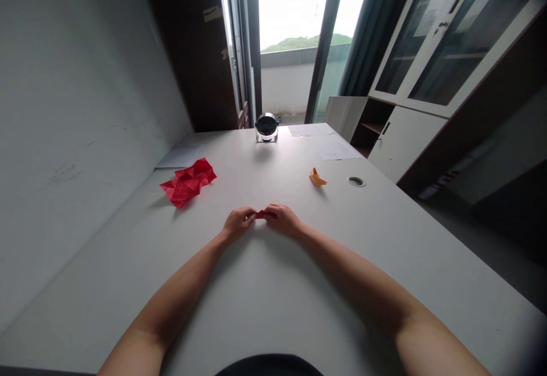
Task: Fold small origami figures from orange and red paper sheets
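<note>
White tabletop: left hand and right hand both pinch folded red paper, left of orange origami.

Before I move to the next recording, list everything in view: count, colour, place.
Small folded paper: one, red, between both hands
Creased paper: one heap, red, table's left
Paper fold: one, orange, right beyond the hands
Round device: one, black and silver, far middle
Sheets: at least two, whitish, far right of table
Flat sheet: one, pale, far left
Hole ring: one, whitish, table's right
Table: one, white, underneath
Wall: one, grey-white, left
Panel: one, dark brown, behind, left
Window: one, bright, behind
Curtain: one, dark, right of window
Cabinet: at least one, white, right
Curved thing: one, black, bottom edge, unclear
Forearms: two, bare, foreground
Left hand, right hand: one each, bare, centre
</note>
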The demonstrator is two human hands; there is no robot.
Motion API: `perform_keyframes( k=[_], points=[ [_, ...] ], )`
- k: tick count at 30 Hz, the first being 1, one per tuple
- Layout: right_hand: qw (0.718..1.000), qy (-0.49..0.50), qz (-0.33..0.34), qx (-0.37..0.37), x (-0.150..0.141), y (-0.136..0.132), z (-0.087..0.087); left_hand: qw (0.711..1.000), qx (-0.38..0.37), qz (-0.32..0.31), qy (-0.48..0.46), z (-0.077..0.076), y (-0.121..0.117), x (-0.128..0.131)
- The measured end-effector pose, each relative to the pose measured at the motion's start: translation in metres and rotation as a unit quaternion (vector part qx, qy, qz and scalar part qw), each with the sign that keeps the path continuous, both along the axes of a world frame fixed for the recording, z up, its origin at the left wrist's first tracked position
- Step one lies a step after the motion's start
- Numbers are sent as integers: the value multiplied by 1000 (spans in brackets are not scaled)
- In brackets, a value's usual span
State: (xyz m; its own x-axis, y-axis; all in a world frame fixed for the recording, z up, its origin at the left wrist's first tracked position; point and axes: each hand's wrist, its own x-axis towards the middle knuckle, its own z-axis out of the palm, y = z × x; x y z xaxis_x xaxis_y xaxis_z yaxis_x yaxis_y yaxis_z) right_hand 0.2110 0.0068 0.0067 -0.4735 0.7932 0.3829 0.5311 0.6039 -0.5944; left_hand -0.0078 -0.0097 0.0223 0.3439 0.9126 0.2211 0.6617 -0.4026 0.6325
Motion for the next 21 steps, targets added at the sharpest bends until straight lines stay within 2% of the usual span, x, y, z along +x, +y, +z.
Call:
perform_keyframes(
  k=[21],
  points=[
    [1000, -4, 2, 0, 0, -1, 0, 1000, -6, 4, 9, 4, -2, 1]
  ],
)
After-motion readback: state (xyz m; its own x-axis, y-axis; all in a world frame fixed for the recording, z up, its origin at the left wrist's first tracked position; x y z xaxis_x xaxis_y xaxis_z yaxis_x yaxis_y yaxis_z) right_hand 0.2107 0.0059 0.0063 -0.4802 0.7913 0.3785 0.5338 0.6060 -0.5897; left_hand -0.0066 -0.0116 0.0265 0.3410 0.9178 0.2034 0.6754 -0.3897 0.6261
